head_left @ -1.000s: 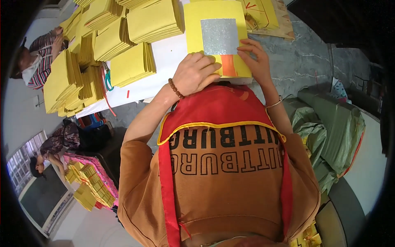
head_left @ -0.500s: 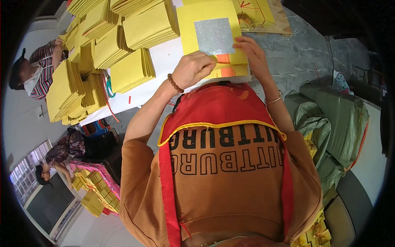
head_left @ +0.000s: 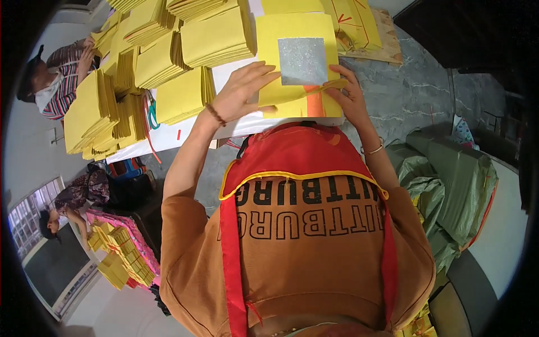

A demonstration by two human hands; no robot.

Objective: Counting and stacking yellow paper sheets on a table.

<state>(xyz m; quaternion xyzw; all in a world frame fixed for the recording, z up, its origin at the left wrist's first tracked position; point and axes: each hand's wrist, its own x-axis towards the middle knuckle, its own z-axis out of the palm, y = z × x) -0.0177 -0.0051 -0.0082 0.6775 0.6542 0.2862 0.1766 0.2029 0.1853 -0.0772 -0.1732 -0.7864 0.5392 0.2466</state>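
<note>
Yellow paper sheet (head_left: 297, 26), bearing silver square (head_left: 303, 60): twelve o'clock from me, long axis twelve-to-six. My right hand (head_left: 349, 95), nearer, at its four o'clock: pinching the raised near edge. My left hand (head_left: 247, 92), eight o'clock: spread open, gripping nothing visibly.

Brown top (head_left: 314, 269) under a red apron (head_left: 297, 157) edged in yellow.
The person's sleeves (head_left: 185, 224) are loose and end near the elbows; two rows of black lettering (head_left: 314, 190), one solid, one outlined, cross the chest between red straps (head_left: 232, 258). A brown beaded bracelet (head_left: 215, 115) circles the left wrist (head_left: 224, 108), a thin pale bangle (head_left: 374, 150) the right.
</note>
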